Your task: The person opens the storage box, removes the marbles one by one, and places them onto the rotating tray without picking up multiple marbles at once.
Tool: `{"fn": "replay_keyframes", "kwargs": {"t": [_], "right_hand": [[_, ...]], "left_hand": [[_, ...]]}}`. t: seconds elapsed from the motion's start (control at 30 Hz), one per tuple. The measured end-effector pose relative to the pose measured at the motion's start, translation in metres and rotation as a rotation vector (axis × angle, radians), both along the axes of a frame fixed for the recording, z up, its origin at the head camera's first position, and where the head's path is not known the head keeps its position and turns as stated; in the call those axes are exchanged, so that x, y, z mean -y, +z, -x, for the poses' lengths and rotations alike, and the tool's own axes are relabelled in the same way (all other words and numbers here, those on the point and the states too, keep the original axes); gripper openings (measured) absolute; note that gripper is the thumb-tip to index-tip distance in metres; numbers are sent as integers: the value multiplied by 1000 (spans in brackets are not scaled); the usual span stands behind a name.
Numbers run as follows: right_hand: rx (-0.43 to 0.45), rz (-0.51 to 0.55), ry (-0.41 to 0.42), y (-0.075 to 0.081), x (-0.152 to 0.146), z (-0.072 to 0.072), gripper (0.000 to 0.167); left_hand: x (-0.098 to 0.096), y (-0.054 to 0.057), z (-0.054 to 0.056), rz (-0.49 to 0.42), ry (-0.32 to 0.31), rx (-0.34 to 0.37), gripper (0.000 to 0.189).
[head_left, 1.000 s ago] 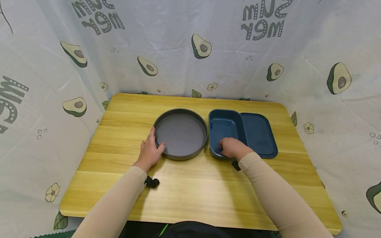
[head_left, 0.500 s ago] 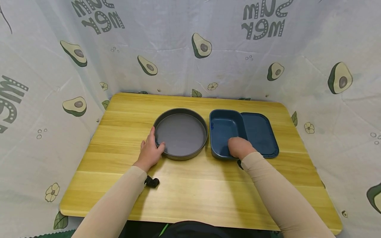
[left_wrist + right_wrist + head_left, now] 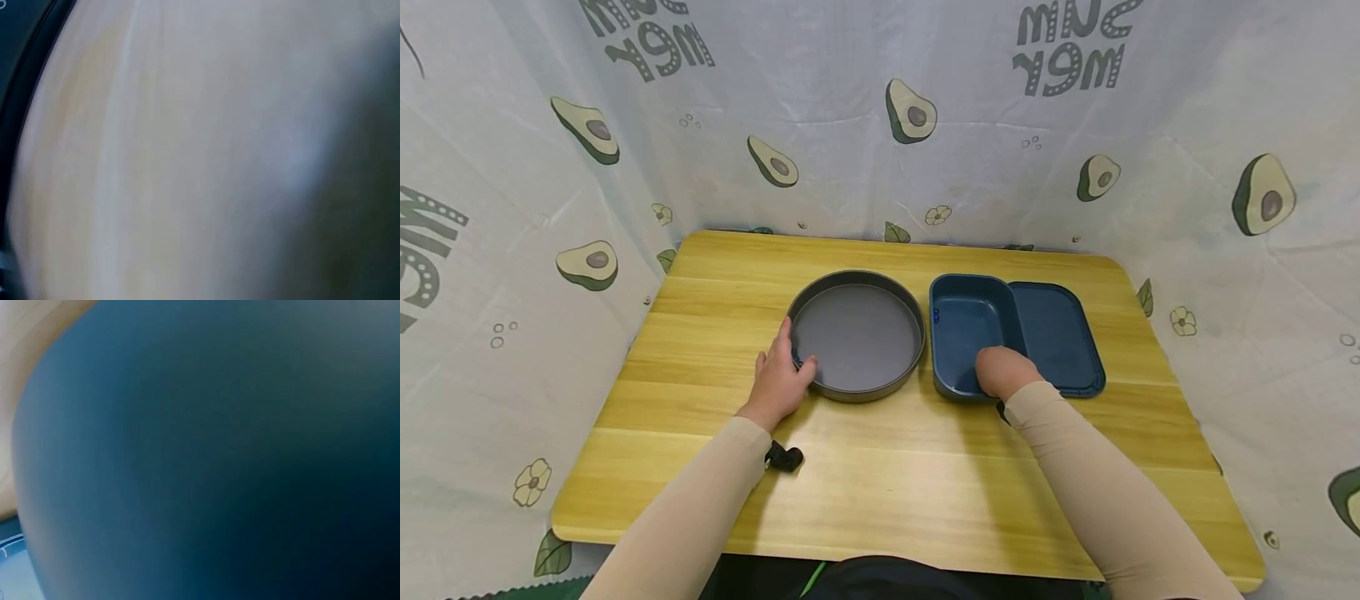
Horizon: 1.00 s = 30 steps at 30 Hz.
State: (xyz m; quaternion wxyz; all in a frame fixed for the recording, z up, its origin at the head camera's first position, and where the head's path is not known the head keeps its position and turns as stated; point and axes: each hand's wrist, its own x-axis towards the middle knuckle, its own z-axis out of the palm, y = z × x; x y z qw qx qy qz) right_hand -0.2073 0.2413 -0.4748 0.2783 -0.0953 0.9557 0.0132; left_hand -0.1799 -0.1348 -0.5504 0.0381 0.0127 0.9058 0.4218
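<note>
Well apart from the right hand (image 3: 1003, 372), the left hand (image 3: 777, 385) rests, fingers fairly straight, against the left rim of the pan (image 3: 859, 337). The right dips into the near end of the box (image 3: 970, 327); its fingers are hidden, so I cannot tell their grip. Blue bits (image 3: 936, 316) show by the box's left wall; a lid (image 3: 1060, 337) lies just beside it. Reaching in seems the present step; next probably calls for a fingertip pinch.

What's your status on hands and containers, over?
Left hand touching round grey metal-looking pan, near left side. Right hand at near end of deep blue rectangular plastic-looking container, grip hidden. Flat blue rectangular lid alongside; no obstruction visible.
</note>
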Motion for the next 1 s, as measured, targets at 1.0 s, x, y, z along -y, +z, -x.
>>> {"fn": "replay_keyframes", "kwargs": {"t": [1.0], "right_hand": [[-89,43,28,0,3,5,23]], "left_hand": [[-1,-3,1,5,4,0,88]]}}
